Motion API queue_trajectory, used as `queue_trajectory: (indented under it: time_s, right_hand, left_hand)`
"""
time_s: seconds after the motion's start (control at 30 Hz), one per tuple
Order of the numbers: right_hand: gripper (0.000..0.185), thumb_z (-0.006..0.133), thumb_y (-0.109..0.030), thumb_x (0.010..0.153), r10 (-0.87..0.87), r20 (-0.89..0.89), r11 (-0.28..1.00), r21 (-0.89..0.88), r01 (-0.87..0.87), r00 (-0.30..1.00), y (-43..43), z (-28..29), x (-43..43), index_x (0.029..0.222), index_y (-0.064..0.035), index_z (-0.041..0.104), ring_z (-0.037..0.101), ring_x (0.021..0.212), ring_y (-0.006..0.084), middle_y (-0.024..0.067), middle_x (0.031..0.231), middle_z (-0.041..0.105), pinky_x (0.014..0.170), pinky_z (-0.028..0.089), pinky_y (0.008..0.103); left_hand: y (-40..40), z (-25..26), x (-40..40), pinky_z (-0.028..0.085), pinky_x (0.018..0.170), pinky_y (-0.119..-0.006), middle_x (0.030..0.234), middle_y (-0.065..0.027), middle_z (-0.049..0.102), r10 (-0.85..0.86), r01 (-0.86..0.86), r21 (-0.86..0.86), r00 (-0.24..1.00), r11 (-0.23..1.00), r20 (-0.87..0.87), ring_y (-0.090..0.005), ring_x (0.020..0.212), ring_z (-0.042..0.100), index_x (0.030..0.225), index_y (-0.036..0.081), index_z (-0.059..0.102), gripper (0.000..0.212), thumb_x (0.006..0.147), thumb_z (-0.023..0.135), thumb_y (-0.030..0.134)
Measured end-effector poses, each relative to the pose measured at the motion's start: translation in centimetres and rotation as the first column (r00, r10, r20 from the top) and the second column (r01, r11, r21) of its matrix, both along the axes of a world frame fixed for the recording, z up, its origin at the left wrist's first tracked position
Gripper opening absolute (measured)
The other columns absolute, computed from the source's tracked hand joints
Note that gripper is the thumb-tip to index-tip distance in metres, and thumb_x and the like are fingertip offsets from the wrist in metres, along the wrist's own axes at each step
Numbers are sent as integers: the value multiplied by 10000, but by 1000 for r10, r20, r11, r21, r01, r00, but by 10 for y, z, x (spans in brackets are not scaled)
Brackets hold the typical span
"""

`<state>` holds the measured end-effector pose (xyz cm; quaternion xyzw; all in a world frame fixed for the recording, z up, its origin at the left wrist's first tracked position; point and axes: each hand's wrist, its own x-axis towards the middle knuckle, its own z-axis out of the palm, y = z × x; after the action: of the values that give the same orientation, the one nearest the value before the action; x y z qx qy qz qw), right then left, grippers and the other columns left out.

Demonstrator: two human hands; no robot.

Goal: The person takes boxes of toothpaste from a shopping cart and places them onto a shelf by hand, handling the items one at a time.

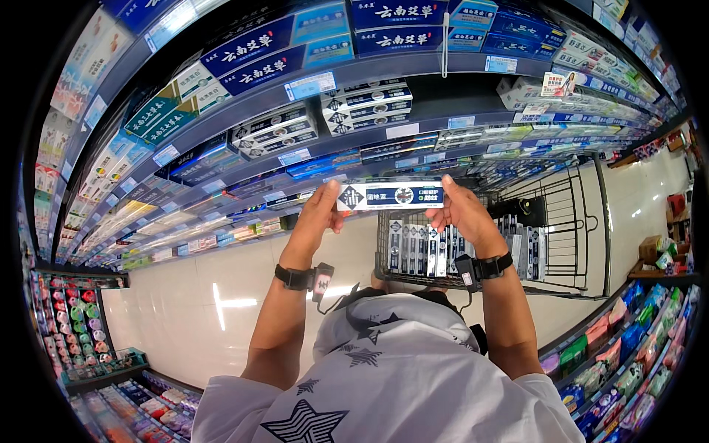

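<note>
Between my two hands is a white and dark blue toothpaste carton, level and with its printed front facing up at me. My left hand grips its left end, thumb on the upper corner. At the opposite end, my right hand pinches the carton between thumb and fingers. Beneath the right hand stands a wire shopping cart with many similar cartons upright in a row. Past the carton, two stacks of matching boxes sit on a shelf.
Tiered shelves of boxed toothpaste curve across the front and left. Price tags line their edges. Packaged goods fill a rack at the lower right, and bottles stand at the far left. Glossy tile floor lies below.
</note>
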<state>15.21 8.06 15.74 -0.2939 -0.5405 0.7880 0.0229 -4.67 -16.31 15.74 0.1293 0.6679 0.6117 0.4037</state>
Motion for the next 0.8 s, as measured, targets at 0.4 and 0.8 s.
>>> queue_trajectory:
  time_s: [0.4, 0.8]
  right_hand:
    - [715, 519, -701, 910, -3, 130, 999, 54, -4, 991, -6, 5, -12, 799, -1, 613, 593, 523, 165, 97, 648, 614, 502, 502, 283]
    - [687, 499, -721, 905, -30, 183, 996, 89, 14, 983, 3, -4, -14, 622, -95, 521, 525, 482, 144, 29, 554, 491, 499, 491, 287]
  left_hand:
    - [-3, 6, -2, 333, 447, -267, 576, 3, 426, 53, -61, -125, 996, 990, -70, -116, 463, 435, 798, 77, 562, 680, 931, 430, 731]
    - [6, 19, 4, 273, 458, -266, 518, 13, 360, 22, -47, -205, 992, 978, -124, -108, 439, 401, 693, 102, 482, 715, 905, 400, 781]
